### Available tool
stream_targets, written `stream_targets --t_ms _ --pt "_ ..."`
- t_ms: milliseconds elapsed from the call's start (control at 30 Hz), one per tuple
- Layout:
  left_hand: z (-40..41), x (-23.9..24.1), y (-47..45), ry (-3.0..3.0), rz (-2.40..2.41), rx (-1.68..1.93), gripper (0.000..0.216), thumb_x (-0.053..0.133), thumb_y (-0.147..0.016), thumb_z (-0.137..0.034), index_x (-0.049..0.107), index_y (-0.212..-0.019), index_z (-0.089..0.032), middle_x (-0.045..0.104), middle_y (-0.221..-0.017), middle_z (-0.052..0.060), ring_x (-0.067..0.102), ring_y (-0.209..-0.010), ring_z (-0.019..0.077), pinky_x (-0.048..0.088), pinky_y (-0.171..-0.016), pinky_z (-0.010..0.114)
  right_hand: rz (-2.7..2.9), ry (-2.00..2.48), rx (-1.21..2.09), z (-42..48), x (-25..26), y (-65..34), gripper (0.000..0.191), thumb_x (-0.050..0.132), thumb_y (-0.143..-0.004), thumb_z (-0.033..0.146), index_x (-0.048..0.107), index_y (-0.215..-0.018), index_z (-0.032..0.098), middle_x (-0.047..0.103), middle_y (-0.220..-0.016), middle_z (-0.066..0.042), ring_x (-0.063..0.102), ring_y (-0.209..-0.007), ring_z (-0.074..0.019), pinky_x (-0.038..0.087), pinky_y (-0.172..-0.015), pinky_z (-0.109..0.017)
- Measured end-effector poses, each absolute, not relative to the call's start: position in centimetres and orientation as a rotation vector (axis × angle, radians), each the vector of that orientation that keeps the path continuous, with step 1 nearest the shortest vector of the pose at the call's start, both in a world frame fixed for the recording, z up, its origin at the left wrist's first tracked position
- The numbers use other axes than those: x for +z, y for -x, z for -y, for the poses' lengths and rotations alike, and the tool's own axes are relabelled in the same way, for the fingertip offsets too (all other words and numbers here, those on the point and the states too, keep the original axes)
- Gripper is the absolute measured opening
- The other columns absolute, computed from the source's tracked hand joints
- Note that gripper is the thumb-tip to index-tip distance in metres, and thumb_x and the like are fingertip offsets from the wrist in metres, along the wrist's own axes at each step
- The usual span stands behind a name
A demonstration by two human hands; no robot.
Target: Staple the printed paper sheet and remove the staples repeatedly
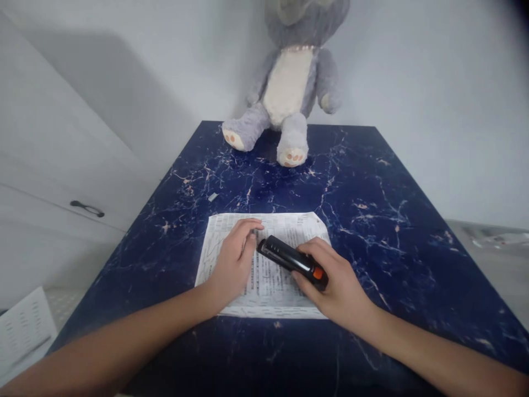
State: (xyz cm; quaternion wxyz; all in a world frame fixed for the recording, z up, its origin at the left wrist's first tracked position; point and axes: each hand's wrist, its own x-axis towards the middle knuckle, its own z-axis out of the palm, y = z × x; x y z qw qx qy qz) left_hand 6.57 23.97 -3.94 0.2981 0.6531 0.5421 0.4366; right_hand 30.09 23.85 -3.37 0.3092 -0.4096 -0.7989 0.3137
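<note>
Over the printed sheet (270, 310), the right hand (341, 281) clasps a stapler (289, 258) whose nearness could pinch the half-open, empty left hand (232, 262).

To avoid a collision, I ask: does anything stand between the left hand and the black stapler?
Nothing visible: the left hand is close beside the black stapler, which the right hand holds over printed paper.

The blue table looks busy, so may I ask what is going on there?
The person's right hand grips a black stapler at its orange-marked end, holding it over a printed sheet. The left hand is at the sheet's left side, fingers close to the stapler's other end and holding nothing else. Whether the stapler touches the paper is hard to tell. A stuffed toy sits at the far end of the table.
</note>
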Motion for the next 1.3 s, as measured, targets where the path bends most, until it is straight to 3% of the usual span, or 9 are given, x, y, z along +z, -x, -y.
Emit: stream_targets --t_ms 133,300,600,900,1033,1133,1300 --pt "-23.9 -3.6 -6.6 -1.704 -1.481 1.11 0.027 0.041 -0.109 -0.026 0.065 -0.12 -0.026 0.066 -0.128 0.004 0.06 -0.123 0.0211 0.047 -0.111 0.044 2.034 1.024 1.061 -24.3 -2.8 -30.6 0.033 0.057 -0.078 0.009 0.059 -0.108 0.022 0.056 -0.098 -0.003 0.055 -0.084 -0.019 0.044 -0.071 -0.033" --pt "-24.1 -3.6 -6.5 -1.665 -1.502 1.102 0.029 0.04 -0.109 -0.026 0.067 -0.121 -0.027 0.067 -0.127 0.004 0.061 -0.122 0.0206 0.05 -0.109 0.042 1.964 0.942 1.236 -25.0 -2.4 -31.2 0.032 0.047 -0.083 0.012 0.06 -0.11 0.022 0.057 -0.099 -0.004 0.055 -0.087 -0.0207 0.044 -0.072 -0.037" --pt "-24.3 -3.6 -6.7 -1.405 -1.496 1.229 0.037 0.037 -0.111 -0.037 0.072 -0.117 -0.025 0.072 -0.122 0.005 0.064 -0.122 0.0215 0.047 -0.116 0.045 1.962 0.951 1.303 -25.1 -2.2 -31.6 0.037 0.046 -0.087 0.01 0.061 -0.119 0.024 0.059 -0.103 -0.006 0.057 -0.089 -0.0221 0.047 -0.072 -0.038" --pt "-24.4 -4.6 -6.8 -1.203 -1.432 1.349 0.057 0.026 -0.11 -0.057 0.072 -0.114 -0.023 0.074 -0.121 0.008 0.065 -0.124 0.0231 0.048 -0.117 0.047 2.03 1.012 1.198 -24.9 -2.2 -31.5 0.051 0.046 -0.083 0.005 0.064 -0.125 0.028 0.064 -0.101 -0.007 0.062 -0.086 -0.024 0.052 -0.068 -0.038" --pt "-24.3 -4.7 -6.6 -1.217 -1.445 1.347 0.057 0.027 -0.11 -0.057 0.073 -0.112 -0.023 0.075 -0.118 0.007 0.067 -0.12 0.0233 0.048 -0.116 0.047 2.048 1.006 1.015 -24.7 -2.6 -31.4 0.042 0.05 -0.086 0.009 0.066 -0.12 0.027 0.065 -0.105 -0.008 0.063 -0.09 -0.0253 0.053 -0.068 -0.039" --pt "-24.2 -4.6 -6.6 -1.245 -1.433 1.327 0.058 0.025 -0.11 -0.056 0.072 -0.111 -0.022 0.075 -0.119 0.008 0.066 -0.121 0.0234 0.047 -0.116 0.047 2.106 1.025 0.765 -24.4 -3.0 -30.8 0.032 0.067 -0.09 0.023 0.068 -0.122 0.026 0.063 -0.108 -0.01 0.063 -0.097 -0.0279 0.056 -0.076 -0.042" --pt "-24.3 -4.3 -6.6 -1.229 -1.325 1.416 0.047 0.029 -0.111 -0.051 0.066 -0.122 -0.024 0.066 -0.138 0.007 0.058 -0.136 0.0223 0.041 -0.123 0.046 2.132 1.02 0.611 -23.3 -3.3 -30.6 0.026 0.071 -0.093 0.02 0.073 -0.118 0.027 0.064 -0.1 -0.007 0.065 -0.082 -0.0209 0.055 -0.065 -0.035"
